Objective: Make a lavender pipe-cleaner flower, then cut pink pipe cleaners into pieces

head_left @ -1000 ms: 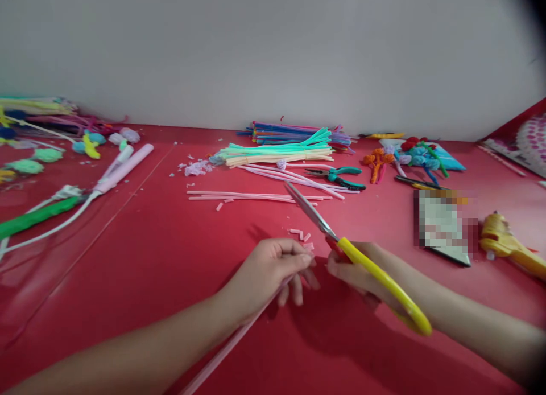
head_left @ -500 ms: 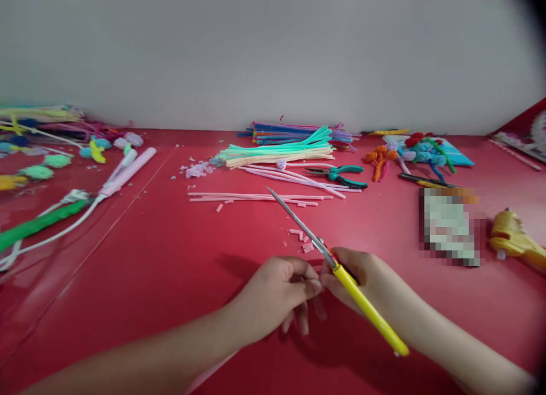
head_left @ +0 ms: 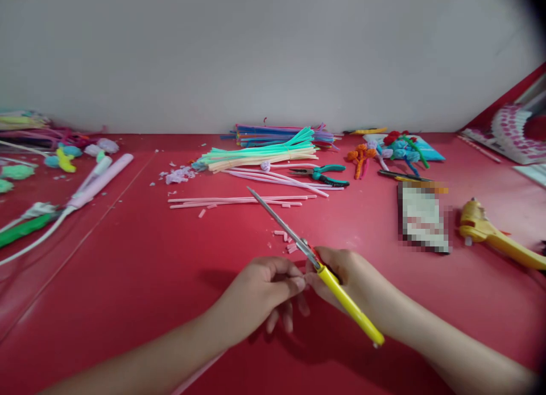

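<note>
Well, the pink stem (head_left: 198, 374) shows only at the bottom edge, slanting out from beneath the left forearm (head_left: 170, 355); whether that part touches the red table (head_left: 140, 258), I cannot tell. The left hand (head_left: 264, 287) has thumb and forefinger drawn into a narrow pinch, apparently on the stem, though the gripped end is hidden; its other fingers hang loosely below. The right hand (head_left: 354, 278) carries the scissors (head_left: 326, 276), its thumb just beside the left fingertips, the blades (head_left: 277, 219) pointing up and left past the pink bits (head_left: 292, 248).

As for handling, the stem looks very light, soft outside and probably bendable, more likely to kink or flatten than to break. A light fingertip pinch close to its end should steady it, since a long free tail will sway. The scissors look stiff and somewhat heavier, with a smooth yellow handle (head_left: 358, 315) that may slip a little; that handle is the place to hold, well away from the blades
</note>
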Available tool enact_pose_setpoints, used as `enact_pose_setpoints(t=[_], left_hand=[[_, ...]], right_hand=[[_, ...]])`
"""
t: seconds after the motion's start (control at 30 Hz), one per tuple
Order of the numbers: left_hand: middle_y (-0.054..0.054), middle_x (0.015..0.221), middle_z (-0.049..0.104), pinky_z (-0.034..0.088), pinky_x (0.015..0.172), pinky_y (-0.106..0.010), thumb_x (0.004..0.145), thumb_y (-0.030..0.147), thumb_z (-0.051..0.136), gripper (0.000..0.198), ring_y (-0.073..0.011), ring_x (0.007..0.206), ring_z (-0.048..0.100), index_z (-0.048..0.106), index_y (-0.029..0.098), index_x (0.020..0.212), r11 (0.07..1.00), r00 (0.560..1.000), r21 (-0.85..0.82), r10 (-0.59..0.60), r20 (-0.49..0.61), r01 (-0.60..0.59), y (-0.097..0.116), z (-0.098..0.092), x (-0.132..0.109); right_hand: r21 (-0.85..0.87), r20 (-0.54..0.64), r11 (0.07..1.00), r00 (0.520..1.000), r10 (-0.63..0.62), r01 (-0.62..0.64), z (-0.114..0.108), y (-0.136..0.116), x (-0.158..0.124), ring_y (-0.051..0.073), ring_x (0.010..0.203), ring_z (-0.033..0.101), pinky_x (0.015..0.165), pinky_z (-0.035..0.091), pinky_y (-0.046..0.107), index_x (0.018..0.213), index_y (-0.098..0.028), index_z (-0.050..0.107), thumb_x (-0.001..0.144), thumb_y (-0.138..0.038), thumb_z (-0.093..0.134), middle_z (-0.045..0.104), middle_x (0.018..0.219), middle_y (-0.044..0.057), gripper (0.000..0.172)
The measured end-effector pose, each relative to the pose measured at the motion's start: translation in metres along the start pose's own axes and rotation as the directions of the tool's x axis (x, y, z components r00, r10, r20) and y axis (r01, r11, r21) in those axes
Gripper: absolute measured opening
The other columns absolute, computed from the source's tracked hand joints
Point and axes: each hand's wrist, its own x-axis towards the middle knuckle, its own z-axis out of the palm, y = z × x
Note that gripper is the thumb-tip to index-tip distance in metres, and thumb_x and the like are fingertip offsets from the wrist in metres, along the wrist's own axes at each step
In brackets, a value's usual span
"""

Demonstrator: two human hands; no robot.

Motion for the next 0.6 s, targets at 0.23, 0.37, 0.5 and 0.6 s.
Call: enact_pose_setpoints(t=[0.23,0.37,0.5,0.6], left_hand=[[-0.005,0.066,0.066,0.036,0.031,-0.014,0.079,0.026,0.05,0.015,-0.0084,0.041,0.055,0.055,0.014,0.074,0.999,1.0,-0.041,0.007,0.03,-0.006,0.004,-0.008,0.0],[-0.003,0.059,0.063,0.029,0.03,-0.012,0.08,0.024,0.048,0.016,-0.0065,0.038,0.051,0.054,0.014,0.069,0.997,0.999,-0.069,0.045,-0.01,-0.046,0.004,-0.01,-0.001],[-0.001,0.057,0.061,0.022,0.029,-0.011,0.081,0.029,0.05,0.018,-0.0024,0.034,0.043,0.055,0.014,0.071,0.981,0.98,-0.121,0.136,-0.143,-0.154,0.004,-0.016,-0.002],[0.0,0.058,0.061,0.021,0.028,-0.01,0.081,0.028,0.05,0.019,-0.0014,0.032,0.039,0.053,0.014,0.069,0.96,0.949,-0.149,0.194,-0.249,-0.235,0.005,-0.021,-0.002]], right_hand=[[0.073,-0.006,0.991,0.994,0.113,-0.113,-0.014,0.005,0.005,0.006,0.039,0.043,0.037,0.033,0.016,0.073,-0.02,0.049,0.078,-0.024,0.046,0.043,0.051,-0.008,0.007],[0.081,0.012,0.988,0.992,0.128,-0.128,-0.019,-0.001,0.008,0.006,0.037,0.041,0.038,0.034,0.016,0.072,-0.019,0.048,0.079,-0.027,0.048,0.041,0.047,-0.009,0.011],[-0.05,-0.023,0.993,0.994,0.11,-0.111,-0.033,-0.006,-0.002,0.007,0.041,0.042,0.042,0.035,0.018,0.066,-0.019,0.044,0.081,-0.04,0.049,0.04,0.048,-0.008,0.027],[-0.239,-0.001,0.965,0.994,0.111,-0.108,-0.046,-0.01,-0.02,0.01,0.048,0.048,0.046,0.037,0.02,0.065,-0.019,0.048,0.081,-0.048,0.047,0.051,0.055,-0.004,0.033]])
